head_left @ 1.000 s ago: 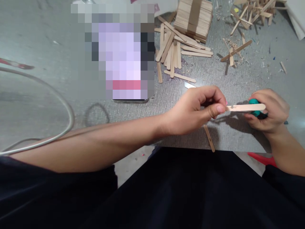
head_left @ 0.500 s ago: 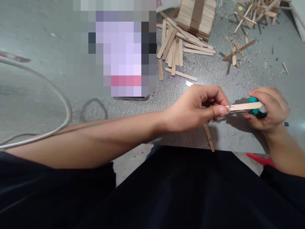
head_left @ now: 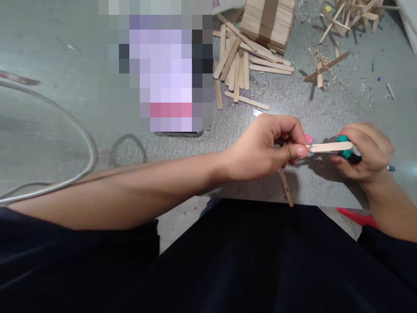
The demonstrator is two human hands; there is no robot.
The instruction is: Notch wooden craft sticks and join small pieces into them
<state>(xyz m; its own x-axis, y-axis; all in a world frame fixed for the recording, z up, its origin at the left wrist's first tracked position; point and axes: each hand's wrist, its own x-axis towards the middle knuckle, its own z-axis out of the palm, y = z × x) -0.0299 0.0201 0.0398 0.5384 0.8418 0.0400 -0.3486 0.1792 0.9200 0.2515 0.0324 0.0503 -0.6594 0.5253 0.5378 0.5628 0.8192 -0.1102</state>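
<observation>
Between thumb and curled fingers, my left hand (head_left: 270, 143) pinches one end of a wooden craft stick (head_left: 330, 147), which points right. My right hand (head_left: 369, 150) is closed around the teal-and-black handle of a metal tool (head_left: 343, 148). Its slim metal part runs under the stick toward my left fingertips; the stick hides much of it, so its exact kind is unclear. A small pink thing (head_left: 308, 138) peeks out behind my left fingers. On the table below lies a craft stick with a dark slot (head_left: 286, 188), and a metal blade (head_left: 257, 112) shows above my left hand.
Loose craft sticks (head_left: 234, 65) lie beside a banded stick bundle (head_left: 267, 26). Crossed sticks (head_left: 326, 67) and shavings sit to the right, with a stick pile (head_left: 352, 17) behind. A pale cable (head_left: 87, 139) loops at left, near a blurred-out object (head_left: 166, 74).
The craft stick and the tool have shifted slightly left, and my right hand with them. The pink thing now shows behind my left fingers. My left hand has barely moved.
</observation>
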